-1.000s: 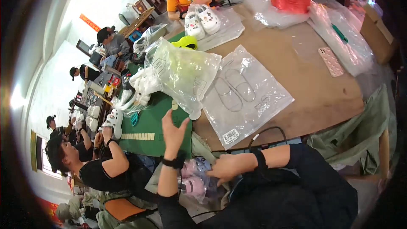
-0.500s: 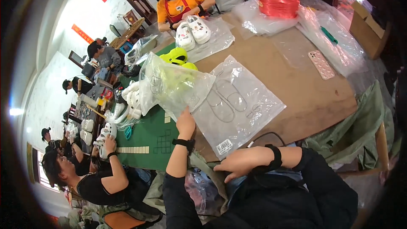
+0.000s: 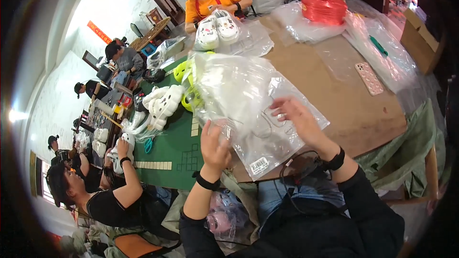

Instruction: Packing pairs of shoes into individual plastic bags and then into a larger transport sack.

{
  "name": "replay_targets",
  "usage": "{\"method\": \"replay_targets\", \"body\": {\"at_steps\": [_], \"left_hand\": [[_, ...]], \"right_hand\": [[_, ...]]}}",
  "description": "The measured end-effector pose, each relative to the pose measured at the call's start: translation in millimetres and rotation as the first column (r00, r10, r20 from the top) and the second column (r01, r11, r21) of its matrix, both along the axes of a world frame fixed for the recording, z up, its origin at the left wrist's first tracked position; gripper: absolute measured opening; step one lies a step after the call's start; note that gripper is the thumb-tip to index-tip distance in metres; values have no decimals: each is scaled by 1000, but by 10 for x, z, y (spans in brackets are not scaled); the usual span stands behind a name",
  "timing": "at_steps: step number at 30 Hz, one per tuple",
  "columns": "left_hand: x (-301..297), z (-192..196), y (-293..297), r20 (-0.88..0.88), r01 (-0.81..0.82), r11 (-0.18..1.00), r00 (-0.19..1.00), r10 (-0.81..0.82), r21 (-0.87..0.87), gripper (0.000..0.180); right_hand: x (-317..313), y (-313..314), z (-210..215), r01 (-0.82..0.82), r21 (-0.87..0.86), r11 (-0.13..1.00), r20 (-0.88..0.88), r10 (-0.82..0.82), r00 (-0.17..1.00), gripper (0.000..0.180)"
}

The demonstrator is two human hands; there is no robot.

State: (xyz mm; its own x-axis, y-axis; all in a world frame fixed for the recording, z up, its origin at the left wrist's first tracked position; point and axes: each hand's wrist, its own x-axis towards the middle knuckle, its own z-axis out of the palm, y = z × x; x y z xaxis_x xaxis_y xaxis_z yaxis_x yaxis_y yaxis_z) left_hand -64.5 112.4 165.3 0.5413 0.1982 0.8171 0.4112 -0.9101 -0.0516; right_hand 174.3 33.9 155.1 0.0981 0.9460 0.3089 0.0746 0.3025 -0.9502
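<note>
A clear plastic bag point(image 3: 224, 79) lies loosely on the table in front of me, overlapping another clear bag with printed shoe-sole outlines and a barcode label point(image 3: 259, 165). My left hand point(image 3: 215, 150) is at the bags' near left edge, its fingers up and apart; whether it touches the film is hard to tell. Over the right part of the printed bag hovers my right hand point(image 3: 301, 122), fingers spread and holding nothing. Lime-green clogs point(image 3: 191, 98) sit just left of the upper bag, partly covered by it. Beside them rests a pile of white clogs point(image 3: 162, 105).
Across the table a person in orange holds white clogs with charms point(image 3: 217, 31). At left, another person handles a white clog point(image 3: 124, 145). Blue scissors point(image 3: 148, 145) lie on the green mat point(image 3: 162, 155). A red twine roll point(image 3: 324, 8) and a pink phone case point(image 3: 369, 78) are at right.
The upper clear bag has shifted right, uncovering more of the lime-green clogs. My right hand has risen from the table's near edge to over the bags, and my left hand's fingers have spread.
</note>
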Motion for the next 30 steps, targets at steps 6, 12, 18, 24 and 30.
{"method": "replay_targets", "body": {"at_steps": [6, 12, 18, 24, 30], "left_hand": [[-35, 29, -263, -414, 287, 951, 884, -217, 114, 14], [-326, -95, 63, -412, 99, 972, 911, -3, 212, 36], [-530, -196, 386, -247, -200, 957, 936, 251, 212, 46], [-399, -354, 711, -269, -296, 951, 913, 308, 86, 52], [-126, -324, 1036, -57, -204, 976, 978, 200, -74, 51]], "right_hand": [[522, 116, -100, -223, -17, 975, -784, 125, 608, 66], [876, 49, -95, 75, 57, 996, -921, 24, 388, 57], [918, -64, -109, 269, -188, 944, -744, -316, 589, 47], [891, -196, -153, 427, -115, 897, -609, -403, 683, 28], [1129, -240, -225, 422, -116, 899, -486, -422, 765, 25]]}}
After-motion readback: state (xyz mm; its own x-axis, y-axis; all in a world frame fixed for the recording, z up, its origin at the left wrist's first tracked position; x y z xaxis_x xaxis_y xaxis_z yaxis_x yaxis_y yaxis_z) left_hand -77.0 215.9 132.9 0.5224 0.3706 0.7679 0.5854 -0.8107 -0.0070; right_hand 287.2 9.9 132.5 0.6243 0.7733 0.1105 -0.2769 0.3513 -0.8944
